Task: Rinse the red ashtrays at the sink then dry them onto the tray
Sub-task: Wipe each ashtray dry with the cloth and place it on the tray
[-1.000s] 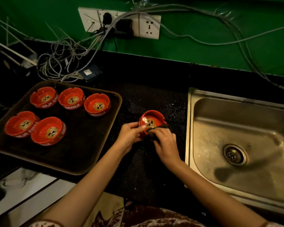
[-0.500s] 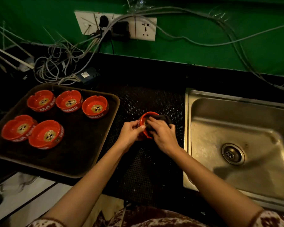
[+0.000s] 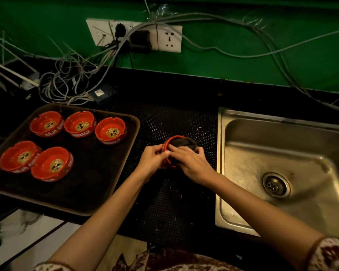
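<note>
Black countertop [image 3: 174,89] fills my view, and a perforated black rubber mat [image 3: 174,202] runs down its middle, gridded with fine holes and flecked with pale water spots. From six o'clock both bare forearms reach up to the middle of the mat. The left hand [image 3: 153,160] has its fingers and thumb curled round the near wall of a round, glossy red ashtray [image 3: 171,138], held low over the mat. I cannot tell whether it touches. The right hand [image 3: 190,163] curls over a dark, soft bunched cloth [image 3: 184,142] and pushes it into the bowl, so only the far rim and left wall show.

At nine o'clock from the hands lies a rectangular brown tray [image 3: 90,182] with rounded corners, a raised lip and a matt dark floor. On it sit five more red ashtrays [image 3: 52,163], three in the far row and two at near left, apparently touching. Each has a notched rim, a gold emblem and white lettering. The tray's near and right parts are open floor, and its right lip is just beside the mat.

At three o'clock a stainless-steel sink [image 3: 252,165], dull and stained, has a raised rim along the mat's right edge. A round perforated drain [image 3: 275,185] sits in its basin.

Farthest back is a green painted wall [image 3: 243,61], with a white socket panel [image 3: 169,39] at twelve o'clock. Grey cables [image 3: 67,89] tangle on the counter at ten o'clock.
</note>
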`<state>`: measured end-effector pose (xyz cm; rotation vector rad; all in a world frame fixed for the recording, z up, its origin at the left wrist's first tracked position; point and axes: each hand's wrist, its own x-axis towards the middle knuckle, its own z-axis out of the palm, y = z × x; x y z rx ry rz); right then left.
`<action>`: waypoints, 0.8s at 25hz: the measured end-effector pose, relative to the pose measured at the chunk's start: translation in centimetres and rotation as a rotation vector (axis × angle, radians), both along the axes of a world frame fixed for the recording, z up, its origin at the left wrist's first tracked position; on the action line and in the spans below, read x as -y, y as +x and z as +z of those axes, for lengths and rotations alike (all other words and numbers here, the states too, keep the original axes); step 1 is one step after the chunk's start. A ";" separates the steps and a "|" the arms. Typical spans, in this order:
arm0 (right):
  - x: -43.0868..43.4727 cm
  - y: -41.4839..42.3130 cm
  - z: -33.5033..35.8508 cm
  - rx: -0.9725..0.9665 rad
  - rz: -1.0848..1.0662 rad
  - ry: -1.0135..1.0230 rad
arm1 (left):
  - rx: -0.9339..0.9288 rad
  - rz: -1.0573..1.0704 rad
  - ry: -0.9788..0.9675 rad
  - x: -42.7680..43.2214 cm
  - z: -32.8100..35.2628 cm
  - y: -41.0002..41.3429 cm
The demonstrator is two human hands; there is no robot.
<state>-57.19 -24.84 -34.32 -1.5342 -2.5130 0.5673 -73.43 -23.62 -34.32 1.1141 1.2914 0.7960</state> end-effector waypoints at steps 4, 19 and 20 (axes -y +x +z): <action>0.9 0.8 -0.5 0.138 -0.206 0.115 | 0.006 0.070 -0.033 0.6 0.1 0.4; 2.9 2.6 -1.8 0.153 -0.089 0.205 | -0.259 0.065 0.032 -0.2 -0.1 1.0; 3.0 2.6 -1.8 0.157 -0.117 0.227 | -0.255 0.069 0.029 0.0 0.0 1.1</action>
